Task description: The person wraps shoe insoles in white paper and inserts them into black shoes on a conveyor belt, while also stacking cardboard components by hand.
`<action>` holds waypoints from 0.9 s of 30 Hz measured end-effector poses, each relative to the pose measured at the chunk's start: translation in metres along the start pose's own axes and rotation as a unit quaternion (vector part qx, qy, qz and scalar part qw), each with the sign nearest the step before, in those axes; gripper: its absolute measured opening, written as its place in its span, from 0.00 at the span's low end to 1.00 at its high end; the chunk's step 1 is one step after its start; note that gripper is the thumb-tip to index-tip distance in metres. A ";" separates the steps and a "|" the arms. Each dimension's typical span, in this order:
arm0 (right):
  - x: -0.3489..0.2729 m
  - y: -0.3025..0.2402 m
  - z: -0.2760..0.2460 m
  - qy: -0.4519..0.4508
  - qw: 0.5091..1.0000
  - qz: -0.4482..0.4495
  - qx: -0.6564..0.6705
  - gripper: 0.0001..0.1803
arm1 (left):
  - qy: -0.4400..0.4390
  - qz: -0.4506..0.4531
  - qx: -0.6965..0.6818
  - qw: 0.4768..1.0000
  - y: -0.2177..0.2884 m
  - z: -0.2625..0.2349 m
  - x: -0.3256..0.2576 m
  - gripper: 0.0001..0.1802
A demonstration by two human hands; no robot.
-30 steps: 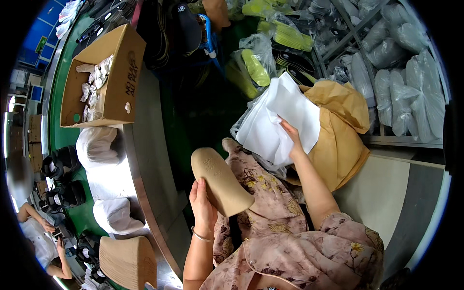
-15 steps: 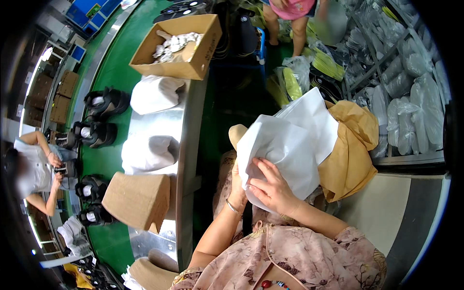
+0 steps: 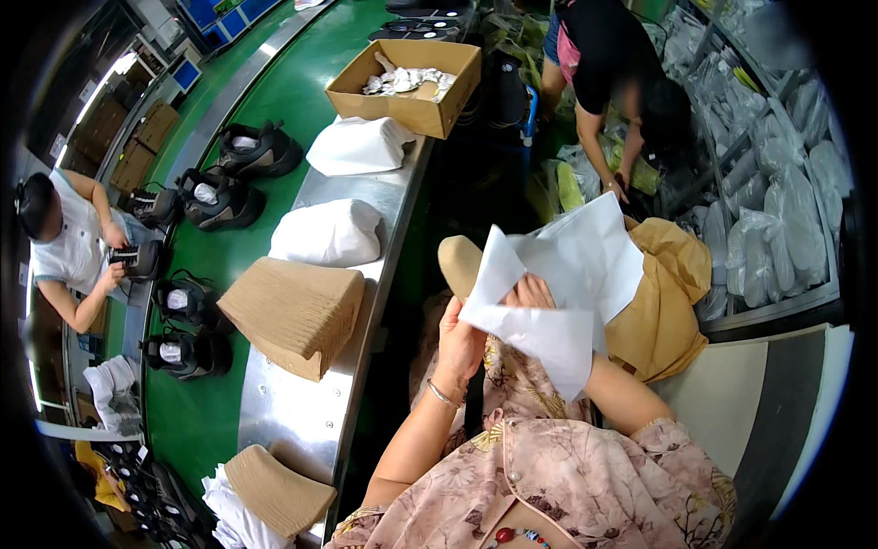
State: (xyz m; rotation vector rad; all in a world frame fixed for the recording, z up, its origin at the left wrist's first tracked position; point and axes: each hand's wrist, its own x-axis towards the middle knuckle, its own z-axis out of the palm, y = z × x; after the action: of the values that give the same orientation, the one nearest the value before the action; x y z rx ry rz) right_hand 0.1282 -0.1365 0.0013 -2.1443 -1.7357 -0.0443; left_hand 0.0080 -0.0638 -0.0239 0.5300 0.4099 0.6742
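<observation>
Both hands, left hand (image 3: 460, 340) and right hand (image 3: 533, 293), grasp the thin white tissue sheet (image 3: 549, 311) around a tan moulded shoe insert (image 3: 460, 263); a hard tug could tear it

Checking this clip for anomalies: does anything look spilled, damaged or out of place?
Nothing stands out. Both hands, left hand and right hand, hold white tissue paper around a tan shoe form. Black shoes sit upright on the green conveyor.

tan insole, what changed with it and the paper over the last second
Both hands brought a white sheet off the paper stack over the tan insole, covering all but its tip. The left hand was holding the insole throughout; the box stays on the steel ledge.
</observation>
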 end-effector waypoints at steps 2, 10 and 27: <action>-0.011 -0.011 -0.001 0.033 0.998 -0.038 -0.027 0.28 | 0.019 -0.006 -0.050 0.999 0.008 -0.007 -0.007 0.06; -0.011 0.005 0.005 -0.199 0.978 0.052 -0.038 0.29 | 0.000 -0.174 -0.136 0.975 -0.036 -0.042 -0.020 0.10; -0.060 0.036 0.020 -0.291 0.894 0.326 0.097 0.56 | -0.016 -0.018 0.412 0.911 -0.028 -0.039 -0.025 0.24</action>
State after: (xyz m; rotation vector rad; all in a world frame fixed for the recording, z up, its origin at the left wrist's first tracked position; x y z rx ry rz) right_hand 0.1439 -0.1922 -0.0429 -2.6185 -1.0838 0.9938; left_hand -0.0165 -0.0868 -0.0661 1.3301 0.6726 0.4293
